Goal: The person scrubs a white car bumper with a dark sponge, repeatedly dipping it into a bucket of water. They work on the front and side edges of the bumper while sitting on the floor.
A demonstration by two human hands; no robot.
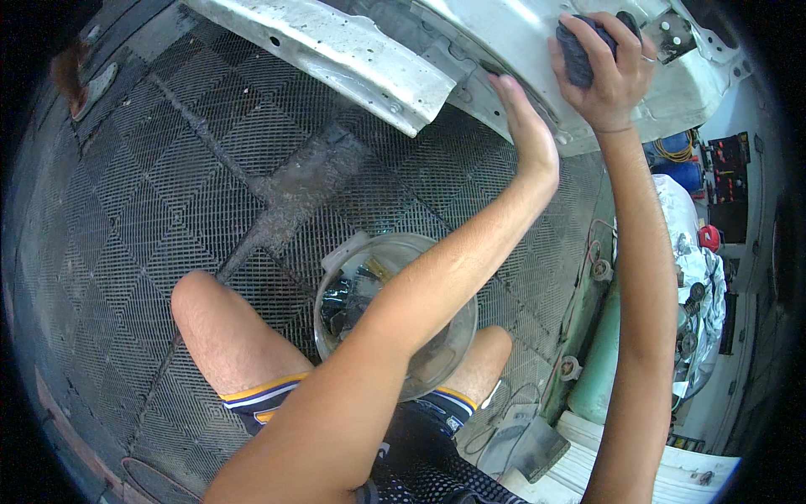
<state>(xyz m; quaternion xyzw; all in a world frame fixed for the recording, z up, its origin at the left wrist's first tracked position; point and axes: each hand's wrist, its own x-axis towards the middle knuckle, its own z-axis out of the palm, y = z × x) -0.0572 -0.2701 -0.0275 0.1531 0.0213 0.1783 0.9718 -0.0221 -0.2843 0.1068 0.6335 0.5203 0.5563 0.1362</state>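
Note:
A white, scuffed car body panel [520, 34] spans the top of the view. My right hand [609, 80] presses a dark grey pad [578, 52] onto it, fingers curled over the pad. Lower and to the left, my left hand [527, 126] rests along the panel's lower edge. Its fingers are stretched out, seen mostly edge-on, and nothing shows in them. Between my knees stands a round clear bucket [467, 290] with water and something yellowish inside, partly covered by my left forearm.
A long white sill section [353, 55] juts out at upper left. Dark grated tiles [168, 193] cover the floor. To my right are a green gas cylinder [598, 361], a foil-wrapped object [672, 210] and blue containers [676, 175]. Another person's sandalled foot [94, 91] shows far left.

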